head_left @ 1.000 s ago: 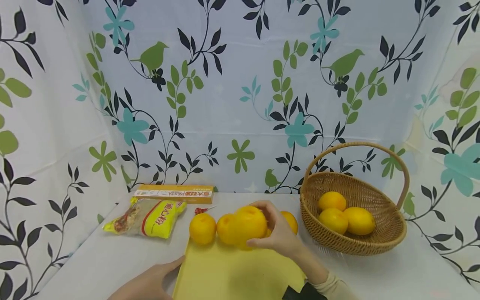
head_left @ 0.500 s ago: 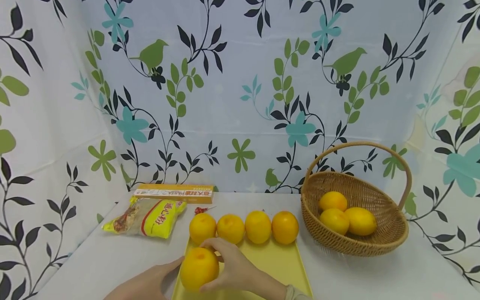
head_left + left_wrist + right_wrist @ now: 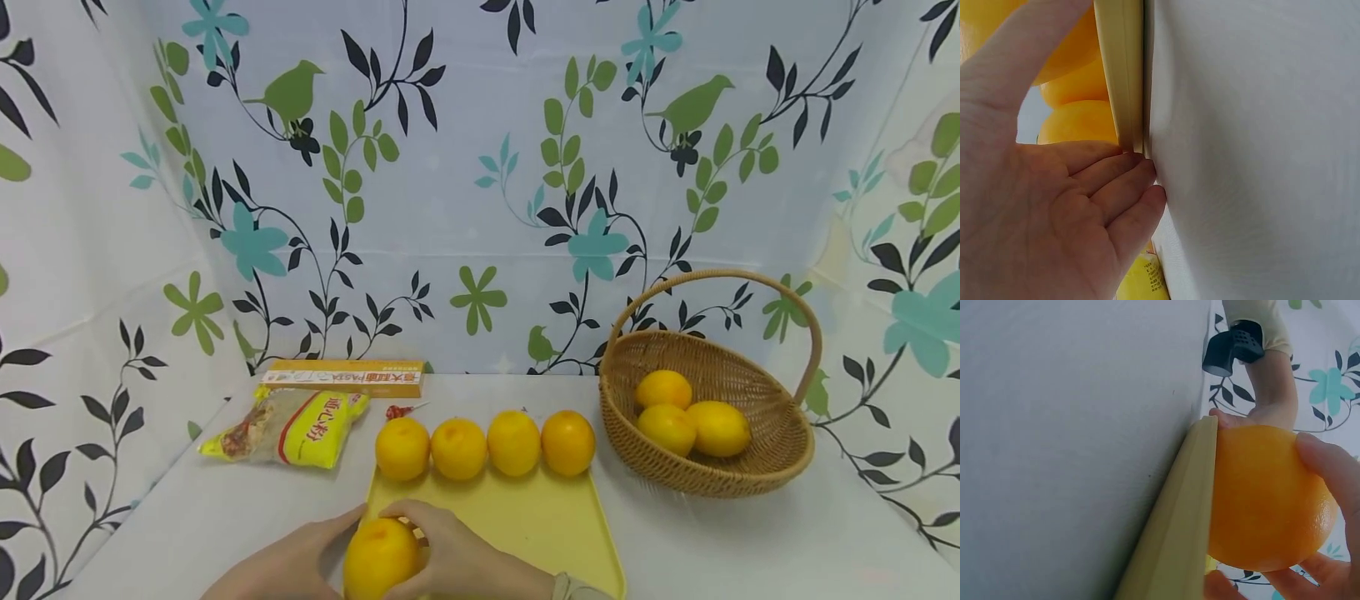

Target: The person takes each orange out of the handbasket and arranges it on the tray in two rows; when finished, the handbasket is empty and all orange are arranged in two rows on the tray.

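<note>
My right hand grips an orange at the near left corner of a yellow tray. In the right wrist view its thumb and fingers curl round the fruit, low against the tray's side wall. My left hand lies along the tray's left edge. Its fingers are extended, tips touching the outer wall, as the left wrist view shows. Along the tray's far edge stands a row of several oranges, from the leftmost orange to the rightmost orange.
A wicker basket with a tall handle stands at the right, holding three oranges. At the back left lie a yellow food bag, an orange pasta box and a small red item. Patterned cloth hangs behind.
The right hand has carried the orange from the back row to the near left corner of the tray and lowered it there. The left hand has stayed at the tray's left edge.
</note>
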### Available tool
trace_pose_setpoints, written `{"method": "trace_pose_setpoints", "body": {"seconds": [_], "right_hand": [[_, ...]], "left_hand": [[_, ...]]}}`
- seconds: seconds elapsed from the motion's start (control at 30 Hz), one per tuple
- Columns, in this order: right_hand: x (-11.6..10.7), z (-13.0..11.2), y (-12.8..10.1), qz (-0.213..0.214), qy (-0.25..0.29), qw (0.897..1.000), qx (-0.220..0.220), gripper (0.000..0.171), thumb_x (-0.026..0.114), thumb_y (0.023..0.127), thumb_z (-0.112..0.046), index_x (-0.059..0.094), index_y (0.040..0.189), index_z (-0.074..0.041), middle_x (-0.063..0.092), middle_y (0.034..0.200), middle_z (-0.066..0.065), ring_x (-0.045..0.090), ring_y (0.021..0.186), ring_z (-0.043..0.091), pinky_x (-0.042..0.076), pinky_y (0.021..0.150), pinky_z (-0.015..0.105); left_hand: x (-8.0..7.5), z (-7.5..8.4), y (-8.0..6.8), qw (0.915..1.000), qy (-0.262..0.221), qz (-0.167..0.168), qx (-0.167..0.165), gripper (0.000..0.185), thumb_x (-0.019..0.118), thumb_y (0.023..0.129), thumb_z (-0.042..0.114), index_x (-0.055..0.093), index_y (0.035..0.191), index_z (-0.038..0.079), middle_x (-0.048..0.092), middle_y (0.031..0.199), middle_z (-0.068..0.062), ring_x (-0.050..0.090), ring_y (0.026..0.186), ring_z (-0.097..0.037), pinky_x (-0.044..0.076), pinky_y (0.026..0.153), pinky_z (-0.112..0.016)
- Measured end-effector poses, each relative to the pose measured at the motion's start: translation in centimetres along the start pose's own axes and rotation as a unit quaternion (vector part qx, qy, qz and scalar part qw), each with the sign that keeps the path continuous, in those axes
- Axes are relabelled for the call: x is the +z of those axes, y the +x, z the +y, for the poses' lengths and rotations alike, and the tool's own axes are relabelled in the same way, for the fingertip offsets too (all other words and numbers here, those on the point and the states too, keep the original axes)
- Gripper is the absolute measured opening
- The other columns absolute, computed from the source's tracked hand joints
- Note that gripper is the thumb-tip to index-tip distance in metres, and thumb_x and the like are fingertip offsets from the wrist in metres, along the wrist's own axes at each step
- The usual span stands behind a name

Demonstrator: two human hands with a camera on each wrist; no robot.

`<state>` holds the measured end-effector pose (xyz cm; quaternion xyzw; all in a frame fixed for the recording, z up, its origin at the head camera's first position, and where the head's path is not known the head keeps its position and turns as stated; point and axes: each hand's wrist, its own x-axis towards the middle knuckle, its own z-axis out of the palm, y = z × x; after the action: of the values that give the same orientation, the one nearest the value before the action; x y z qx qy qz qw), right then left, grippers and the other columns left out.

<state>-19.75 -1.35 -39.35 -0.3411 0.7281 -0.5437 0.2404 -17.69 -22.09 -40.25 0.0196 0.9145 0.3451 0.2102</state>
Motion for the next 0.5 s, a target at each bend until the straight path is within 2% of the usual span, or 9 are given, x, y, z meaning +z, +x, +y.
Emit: {"method": "trace_pose_setpoints", "body": {"seconds": [0.17, 0.33, 0.5], "right_hand": [[0.13, -0.24, -0.17, -0.010, 0.024, 0.999, 0.021, 0.052, 0.066, 0.061, -0.024, 0.039, 0.106, -0.028, 0.046, 0.094, -0.010, 0.047, 0.077, 0.008, 0.043, 0.061, 0.023], [0.41, -0.22, -0.30, -0.017, 0.078, 0.995, 0.067, 0.051, 0.066, 0.062, -0.021, 0.039, 0.105, -0.027, 0.047, 0.094, -0.008, 0.047, 0.078, 0.012, 0.043, 0.063, 0.028], [0.58, -0.05, -0.34, -0.028, 0.094, 0.992, 0.085, 0.053, 0.065, 0.062, -0.023, 0.037, 0.107, -0.026, 0.046, 0.094, -0.007, 0.047, 0.079, 0.013, 0.043, 0.065, 0.029]], "left_hand": [[-0.04, 0.10, -0.12, 0.9999, 0.013, -0.005, -0.005, 0.089, 0.063, 0.044, 0.056, 0.026, 0.121, 0.030, 0.039, 0.113, -0.006, 0.040, 0.089, -0.030, 0.032, 0.059, -0.057], [0.04, 0.15, -0.01, 0.9998, 0.000, -0.011, 0.014, 0.086, 0.063, 0.046, 0.055, 0.024, 0.120, 0.035, 0.041, 0.110, 0.002, 0.042, 0.086, -0.024, 0.035, 0.058, -0.054], [0.00, 0.02, -0.08, 0.9996, -0.003, -0.008, 0.026, 0.086, 0.063, 0.047, 0.054, 0.025, 0.121, 0.032, 0.040, 0.112, 0.001, 0.040, 0.092, -0.026, 0.032, 0.062, -0.057]]}}
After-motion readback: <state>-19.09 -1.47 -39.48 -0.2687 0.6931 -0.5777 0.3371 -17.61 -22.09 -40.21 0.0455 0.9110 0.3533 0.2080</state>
